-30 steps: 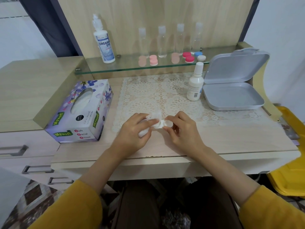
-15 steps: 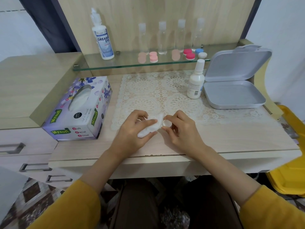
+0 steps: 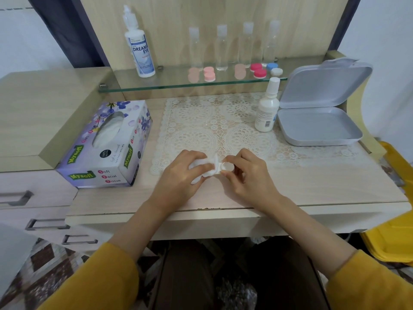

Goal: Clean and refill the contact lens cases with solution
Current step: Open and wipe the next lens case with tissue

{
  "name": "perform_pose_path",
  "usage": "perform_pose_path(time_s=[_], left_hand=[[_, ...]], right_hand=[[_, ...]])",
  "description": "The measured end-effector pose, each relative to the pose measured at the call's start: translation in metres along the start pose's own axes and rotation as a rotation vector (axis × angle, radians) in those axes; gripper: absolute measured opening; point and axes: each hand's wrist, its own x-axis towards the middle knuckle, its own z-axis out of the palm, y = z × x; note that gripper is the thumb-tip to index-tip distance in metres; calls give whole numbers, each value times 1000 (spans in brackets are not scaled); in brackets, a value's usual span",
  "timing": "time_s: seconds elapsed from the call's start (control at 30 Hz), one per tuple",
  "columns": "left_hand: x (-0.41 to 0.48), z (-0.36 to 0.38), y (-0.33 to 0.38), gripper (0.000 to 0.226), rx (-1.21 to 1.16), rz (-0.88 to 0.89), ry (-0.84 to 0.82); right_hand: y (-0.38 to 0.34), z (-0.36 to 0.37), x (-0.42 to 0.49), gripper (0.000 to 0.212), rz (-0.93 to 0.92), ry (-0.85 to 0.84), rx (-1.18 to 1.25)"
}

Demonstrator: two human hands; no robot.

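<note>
Wiping step: left hand (image 3: 178,175) grips tissue (image 3: 202,168) against case (image 3: 226,167), pinched by right hand (image 3: 245,175). Next likely: refilling from bottle (image 3: 267,110).

The surface (image 3: 312,182) was pale wood-grain laminate with a smooth, low-sheen finish. The mat (image 3: 214,130) on it was cream openwork lace, visibly textured. The shelf (image 3: 169,84) was clear glass, glossy, with a greenish edge. The tissue box (image 3: 107,153) was printed cardboard with a slight gloss. The tissue (image 3: 199,162) was soft white paper, matt and crumpled. The lens case (image 3: 228,167) was smooth white plastic. The lidded box (image 3: 319,128) was matt grey plastic. The solution bottle (image 3: 267,110) was opaque white plastic; the four bottles (image 3: 221,50) on the shelf were transparent.
</note>
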Motion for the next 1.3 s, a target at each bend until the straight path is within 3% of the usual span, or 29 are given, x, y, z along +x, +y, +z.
perform_pose_path(time_s=[0.3, 0.43, 0.67, 1.3], left_hand=[[-1, 1, 1, 15, 15, -11, 43], [-1, -2, 2, 30, 62, 27, 66], [-1, -1, 1, 32, 32, -16, 72], [-1, -2, 3, 32, 109, 19, 87]], right_hand=[[-5, 1, 0, 30, 3, 18, 35], [-4, 1, 0, 25, 2, 30, 36], [-5, 2, 0, 30, 14, 18, 56], [-1, 2, 0, 21, -28, 30, 3]])
